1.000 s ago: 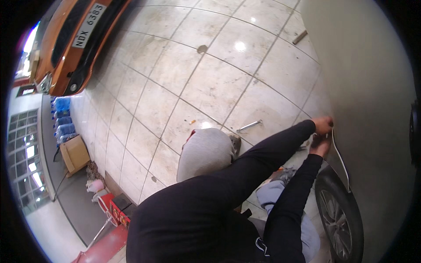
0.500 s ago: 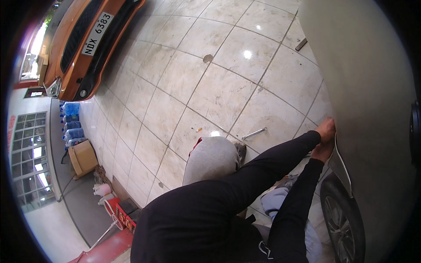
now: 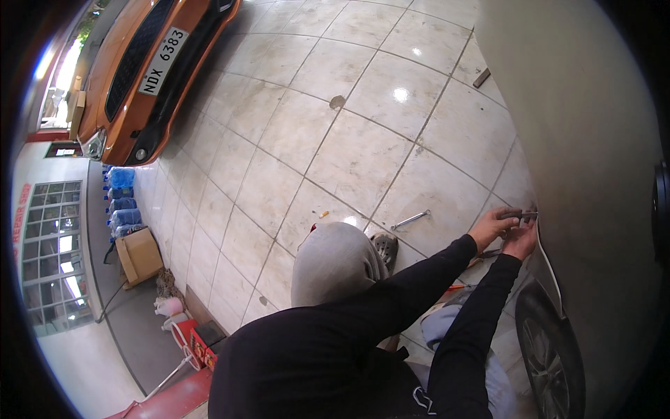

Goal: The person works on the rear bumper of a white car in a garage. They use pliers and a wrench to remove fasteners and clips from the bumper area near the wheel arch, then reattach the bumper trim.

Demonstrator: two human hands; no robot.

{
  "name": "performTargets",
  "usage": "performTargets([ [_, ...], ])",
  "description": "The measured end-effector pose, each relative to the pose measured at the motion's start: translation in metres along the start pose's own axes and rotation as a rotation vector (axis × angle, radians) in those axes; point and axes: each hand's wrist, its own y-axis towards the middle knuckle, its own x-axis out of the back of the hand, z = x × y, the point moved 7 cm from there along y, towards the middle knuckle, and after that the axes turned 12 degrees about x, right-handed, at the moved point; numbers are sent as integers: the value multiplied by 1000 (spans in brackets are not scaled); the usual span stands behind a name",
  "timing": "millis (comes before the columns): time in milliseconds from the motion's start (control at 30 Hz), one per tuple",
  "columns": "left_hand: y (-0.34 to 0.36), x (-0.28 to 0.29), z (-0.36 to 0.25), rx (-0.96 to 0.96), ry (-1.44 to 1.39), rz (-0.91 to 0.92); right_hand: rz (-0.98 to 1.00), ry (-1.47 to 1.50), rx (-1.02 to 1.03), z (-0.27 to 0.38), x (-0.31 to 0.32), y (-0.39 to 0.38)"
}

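My left hand is closed, its fingers pinching a slim dark tool that points at the lower edge of a beige car body panel. Just below it my right hand is up against the same edge. Its fingers curl at the panel's rim, and whatever they grip is hidden. A pale edge strip runs down from the hands toward the wheel. On the tiles to the left of my hands lies a metal wrench. Beneath my right forearm sits something with a red-orange part, partly covered.
My grey-clad knee and a clog are beside the wrench. An orange car stands at the far left. Along the left wall are blue water bottles, a cardboard box and red equipment. A short bar lies near the panel.
My left hand has drawn back a little from the panel edge, and the slim dark tool now shows in its fingers. My right hand has turned upward at the rim. The view has shifted slightly.
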Motion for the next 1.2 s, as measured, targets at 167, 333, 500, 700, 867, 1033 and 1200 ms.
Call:
performTargets([
  [167, 17, -18, 26, -13, -268, -45, 114, 2, 34, 4, 17, 12],
  [333, 26, -20, 27, -144, -187, -219, 130, 91, -2, -4, 24, 11],
  [500, 30, -9, 25, -197, -152, -205, 281, 179, 22, 0, 4, 7],
  [700, 35, -4, 15, -126, -21, -227, 163, 140, 87, 3, 2, 4],
  [867, 43, -2, 6, -183, -79, -369, 158, 134, 97, 10, -8, 1],
  [1033, 72, -13, -18, -306, 158, -474, 130, 88, 172, 14, 24, 16],
  [1200, 121, 12, -84, -680, 593, -373, 141, 100, 180, 3, -35, -8],
])
